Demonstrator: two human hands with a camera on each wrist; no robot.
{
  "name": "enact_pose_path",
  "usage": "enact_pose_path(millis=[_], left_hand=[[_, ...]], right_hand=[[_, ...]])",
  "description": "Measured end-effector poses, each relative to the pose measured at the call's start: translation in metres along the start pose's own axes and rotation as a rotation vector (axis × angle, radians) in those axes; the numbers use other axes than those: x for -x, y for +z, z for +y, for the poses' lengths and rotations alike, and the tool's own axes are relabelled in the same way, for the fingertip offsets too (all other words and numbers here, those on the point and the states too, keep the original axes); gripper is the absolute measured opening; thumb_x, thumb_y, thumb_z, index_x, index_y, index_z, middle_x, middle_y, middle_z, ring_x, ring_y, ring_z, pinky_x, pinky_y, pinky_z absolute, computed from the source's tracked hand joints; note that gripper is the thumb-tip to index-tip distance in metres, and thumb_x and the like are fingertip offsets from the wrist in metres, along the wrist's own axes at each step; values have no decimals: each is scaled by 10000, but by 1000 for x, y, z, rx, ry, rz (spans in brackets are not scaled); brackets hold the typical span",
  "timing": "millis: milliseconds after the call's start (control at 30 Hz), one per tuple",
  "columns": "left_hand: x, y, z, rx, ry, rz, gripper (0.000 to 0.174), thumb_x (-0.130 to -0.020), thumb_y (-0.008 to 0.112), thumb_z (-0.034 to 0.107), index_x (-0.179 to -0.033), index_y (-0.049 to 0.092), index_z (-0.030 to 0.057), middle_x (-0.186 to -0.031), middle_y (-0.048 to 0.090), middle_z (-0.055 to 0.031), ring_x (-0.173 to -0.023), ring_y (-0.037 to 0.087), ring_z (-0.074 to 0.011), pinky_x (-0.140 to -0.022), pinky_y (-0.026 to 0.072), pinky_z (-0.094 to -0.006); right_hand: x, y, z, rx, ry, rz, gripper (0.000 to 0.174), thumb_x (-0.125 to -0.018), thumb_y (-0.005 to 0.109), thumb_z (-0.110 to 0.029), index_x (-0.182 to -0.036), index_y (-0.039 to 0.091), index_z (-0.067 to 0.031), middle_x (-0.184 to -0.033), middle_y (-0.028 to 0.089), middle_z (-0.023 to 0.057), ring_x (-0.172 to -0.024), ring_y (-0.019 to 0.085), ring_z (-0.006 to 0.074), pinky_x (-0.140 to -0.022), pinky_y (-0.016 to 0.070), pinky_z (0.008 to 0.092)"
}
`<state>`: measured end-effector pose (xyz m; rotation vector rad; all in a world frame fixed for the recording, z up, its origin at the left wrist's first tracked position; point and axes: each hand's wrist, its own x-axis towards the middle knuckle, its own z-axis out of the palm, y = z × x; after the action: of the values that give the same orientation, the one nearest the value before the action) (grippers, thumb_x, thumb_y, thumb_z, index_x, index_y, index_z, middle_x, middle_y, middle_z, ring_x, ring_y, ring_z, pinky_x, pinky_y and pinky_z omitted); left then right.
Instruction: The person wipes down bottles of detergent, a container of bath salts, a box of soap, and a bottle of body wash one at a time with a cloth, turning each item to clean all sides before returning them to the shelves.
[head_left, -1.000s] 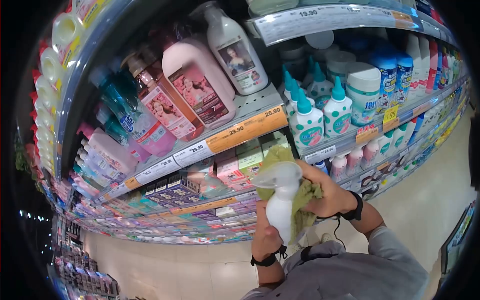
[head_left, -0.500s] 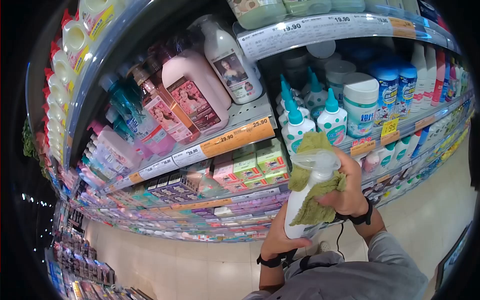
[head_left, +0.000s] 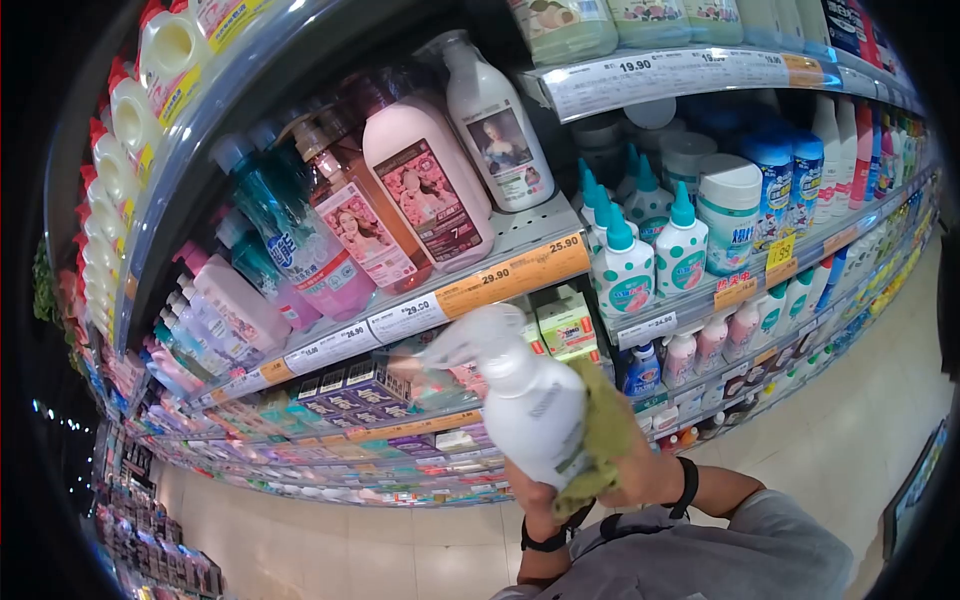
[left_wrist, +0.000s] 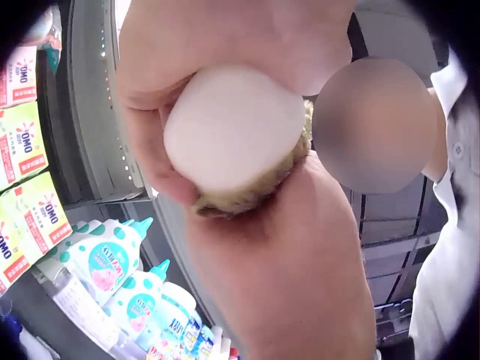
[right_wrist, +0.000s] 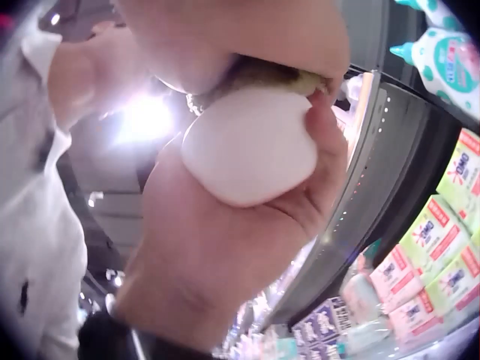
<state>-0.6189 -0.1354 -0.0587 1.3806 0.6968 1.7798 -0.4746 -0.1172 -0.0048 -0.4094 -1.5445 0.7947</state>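
A white pump bottle (head_left: 535, 415) with a clear cover over its pump head leans to the upper left in the head view. My left hand (head_left: 532, 492) grips it near the base. A green cloth (head_left: 605, 425) lies along the bottle's right side, held there by my right hand (head_left: 645, 468). Both wrist views look at the bottle's white base, seen as the bottle (left_wrist: 232, 127) in the left wrist view, with cloth at its edge. The fingers of my left hand (right_wrist: 202, 247) curl round it in the right wrist view.
Shelves of bottles and boxes stand in front. A pink bottle (head_left: 425, 190) and a white bottle (head_left: 500, 140) sit on the nearest shelf above price tags (head_left: 490, 283). Teal-capped dotted bottles (head_left: 625, 270) are to the right. OMO boxes (head_left: 567, 325) fill a lower shelf.
Over the last half second the bottle has moved left and its top tilts further left. The cloth and right hand have shifted from around the bottle's neck to lower on its right side.
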Motion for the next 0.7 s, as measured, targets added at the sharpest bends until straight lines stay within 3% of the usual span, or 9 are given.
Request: enact_pose_path(millis=[67,100,200,300,367,433,533,667,700], left_hand=[[-2,-7,3,176,-28,9,761,-968,530,480,-1461,306,-55,-1415,469,-233,-1226,557,-330,-1026,469,-462],[-3,-8,4,173,-59,27,770,-959,538,483,-1457,312,-59,-1408,479,-227,-1223,558,-322,-1027,463,-451],[-4,-11,4,165,-159,74,799,-931,563,491,-1447,328,-71,-1388,507,-207,-1213,562,-300,-1031,445,-420],[-6,-10,11,144,-227,91,772,-929,581,444,-1447,330,-72,-1379,513,-200,-1210,563,-296,-1030,444,-408],[-15,-2,35,114,-221,54,688,-963,582,339,-1458,314,-56,-1390,487,-214,-1217,562,-317,-1025,468,-425],[-15,-4,27,164,-156,7,647,-951,604,275,-1438,341,-59,-1377,497,-206,-1197,572,-294,-1015,471,-408],[-12,2,22,132,-42,36,566,-947,621,239,-1378,402,-56,-1320,530,-192,-1142,589,-261,-975,485,-389],[5,-5,19,122,-55,166,492,-957,625,284,-1281,461,-47,-1204,572,-160,-1051,599,-234,-906,498,-382],[5,-3,21,131,-63,196,479,-959,625,297,-1257,472,-45,-1176,579,-153,-1030,600,-230,-890,500,-381]], right_hand=[[7,0,4,483,-245,-151,610,-753,785,-205,-1267,531,5,-1479,355,238,-1366,322,558,-1063,351,645],[10,6,4,558,-308,-158,542,-697,794,-203,-1155,580,-5,-1493,320,260,-1310,320,646,-997,360,734],[-2,16,13,643,-716,-61,502,-680,794,-204,-1095,590,-8,-1484,313,281,-1306,331,644,-1007,374,712],[-25,15,-2,675,-566,-54,506,-713,789,-238,-1119,593,-8,-1525,264,287,-1358,270,619,-1040,360,678],[-37,8,-8,471,-341,-94,536,-746,778,-264,-1164,578,6,-1531,255,295,-1372,272,596,-1061,353,646],[-38,3,-7,495,-304,-132,640,-807,749,-302,-1283,495,42,-1541,231,315,-1371,311,566,-1094,328,606],[-26,9,-8,607,-264,-128,728,-820,743,-319,-1342,418,71,-1540,214,327,-1363,320,569,-1107,315,596],[2,11,17,588,-211,-118,869,-787,801,-325,-1401,342,83,-1492,297,323,-1340,373,534,-1096,354,554],[3,12,22,469,-183,-70,879,-774,815,-341,-1393,353,79,-1469,331,321,-1317,406,522,-1077,375,552]])
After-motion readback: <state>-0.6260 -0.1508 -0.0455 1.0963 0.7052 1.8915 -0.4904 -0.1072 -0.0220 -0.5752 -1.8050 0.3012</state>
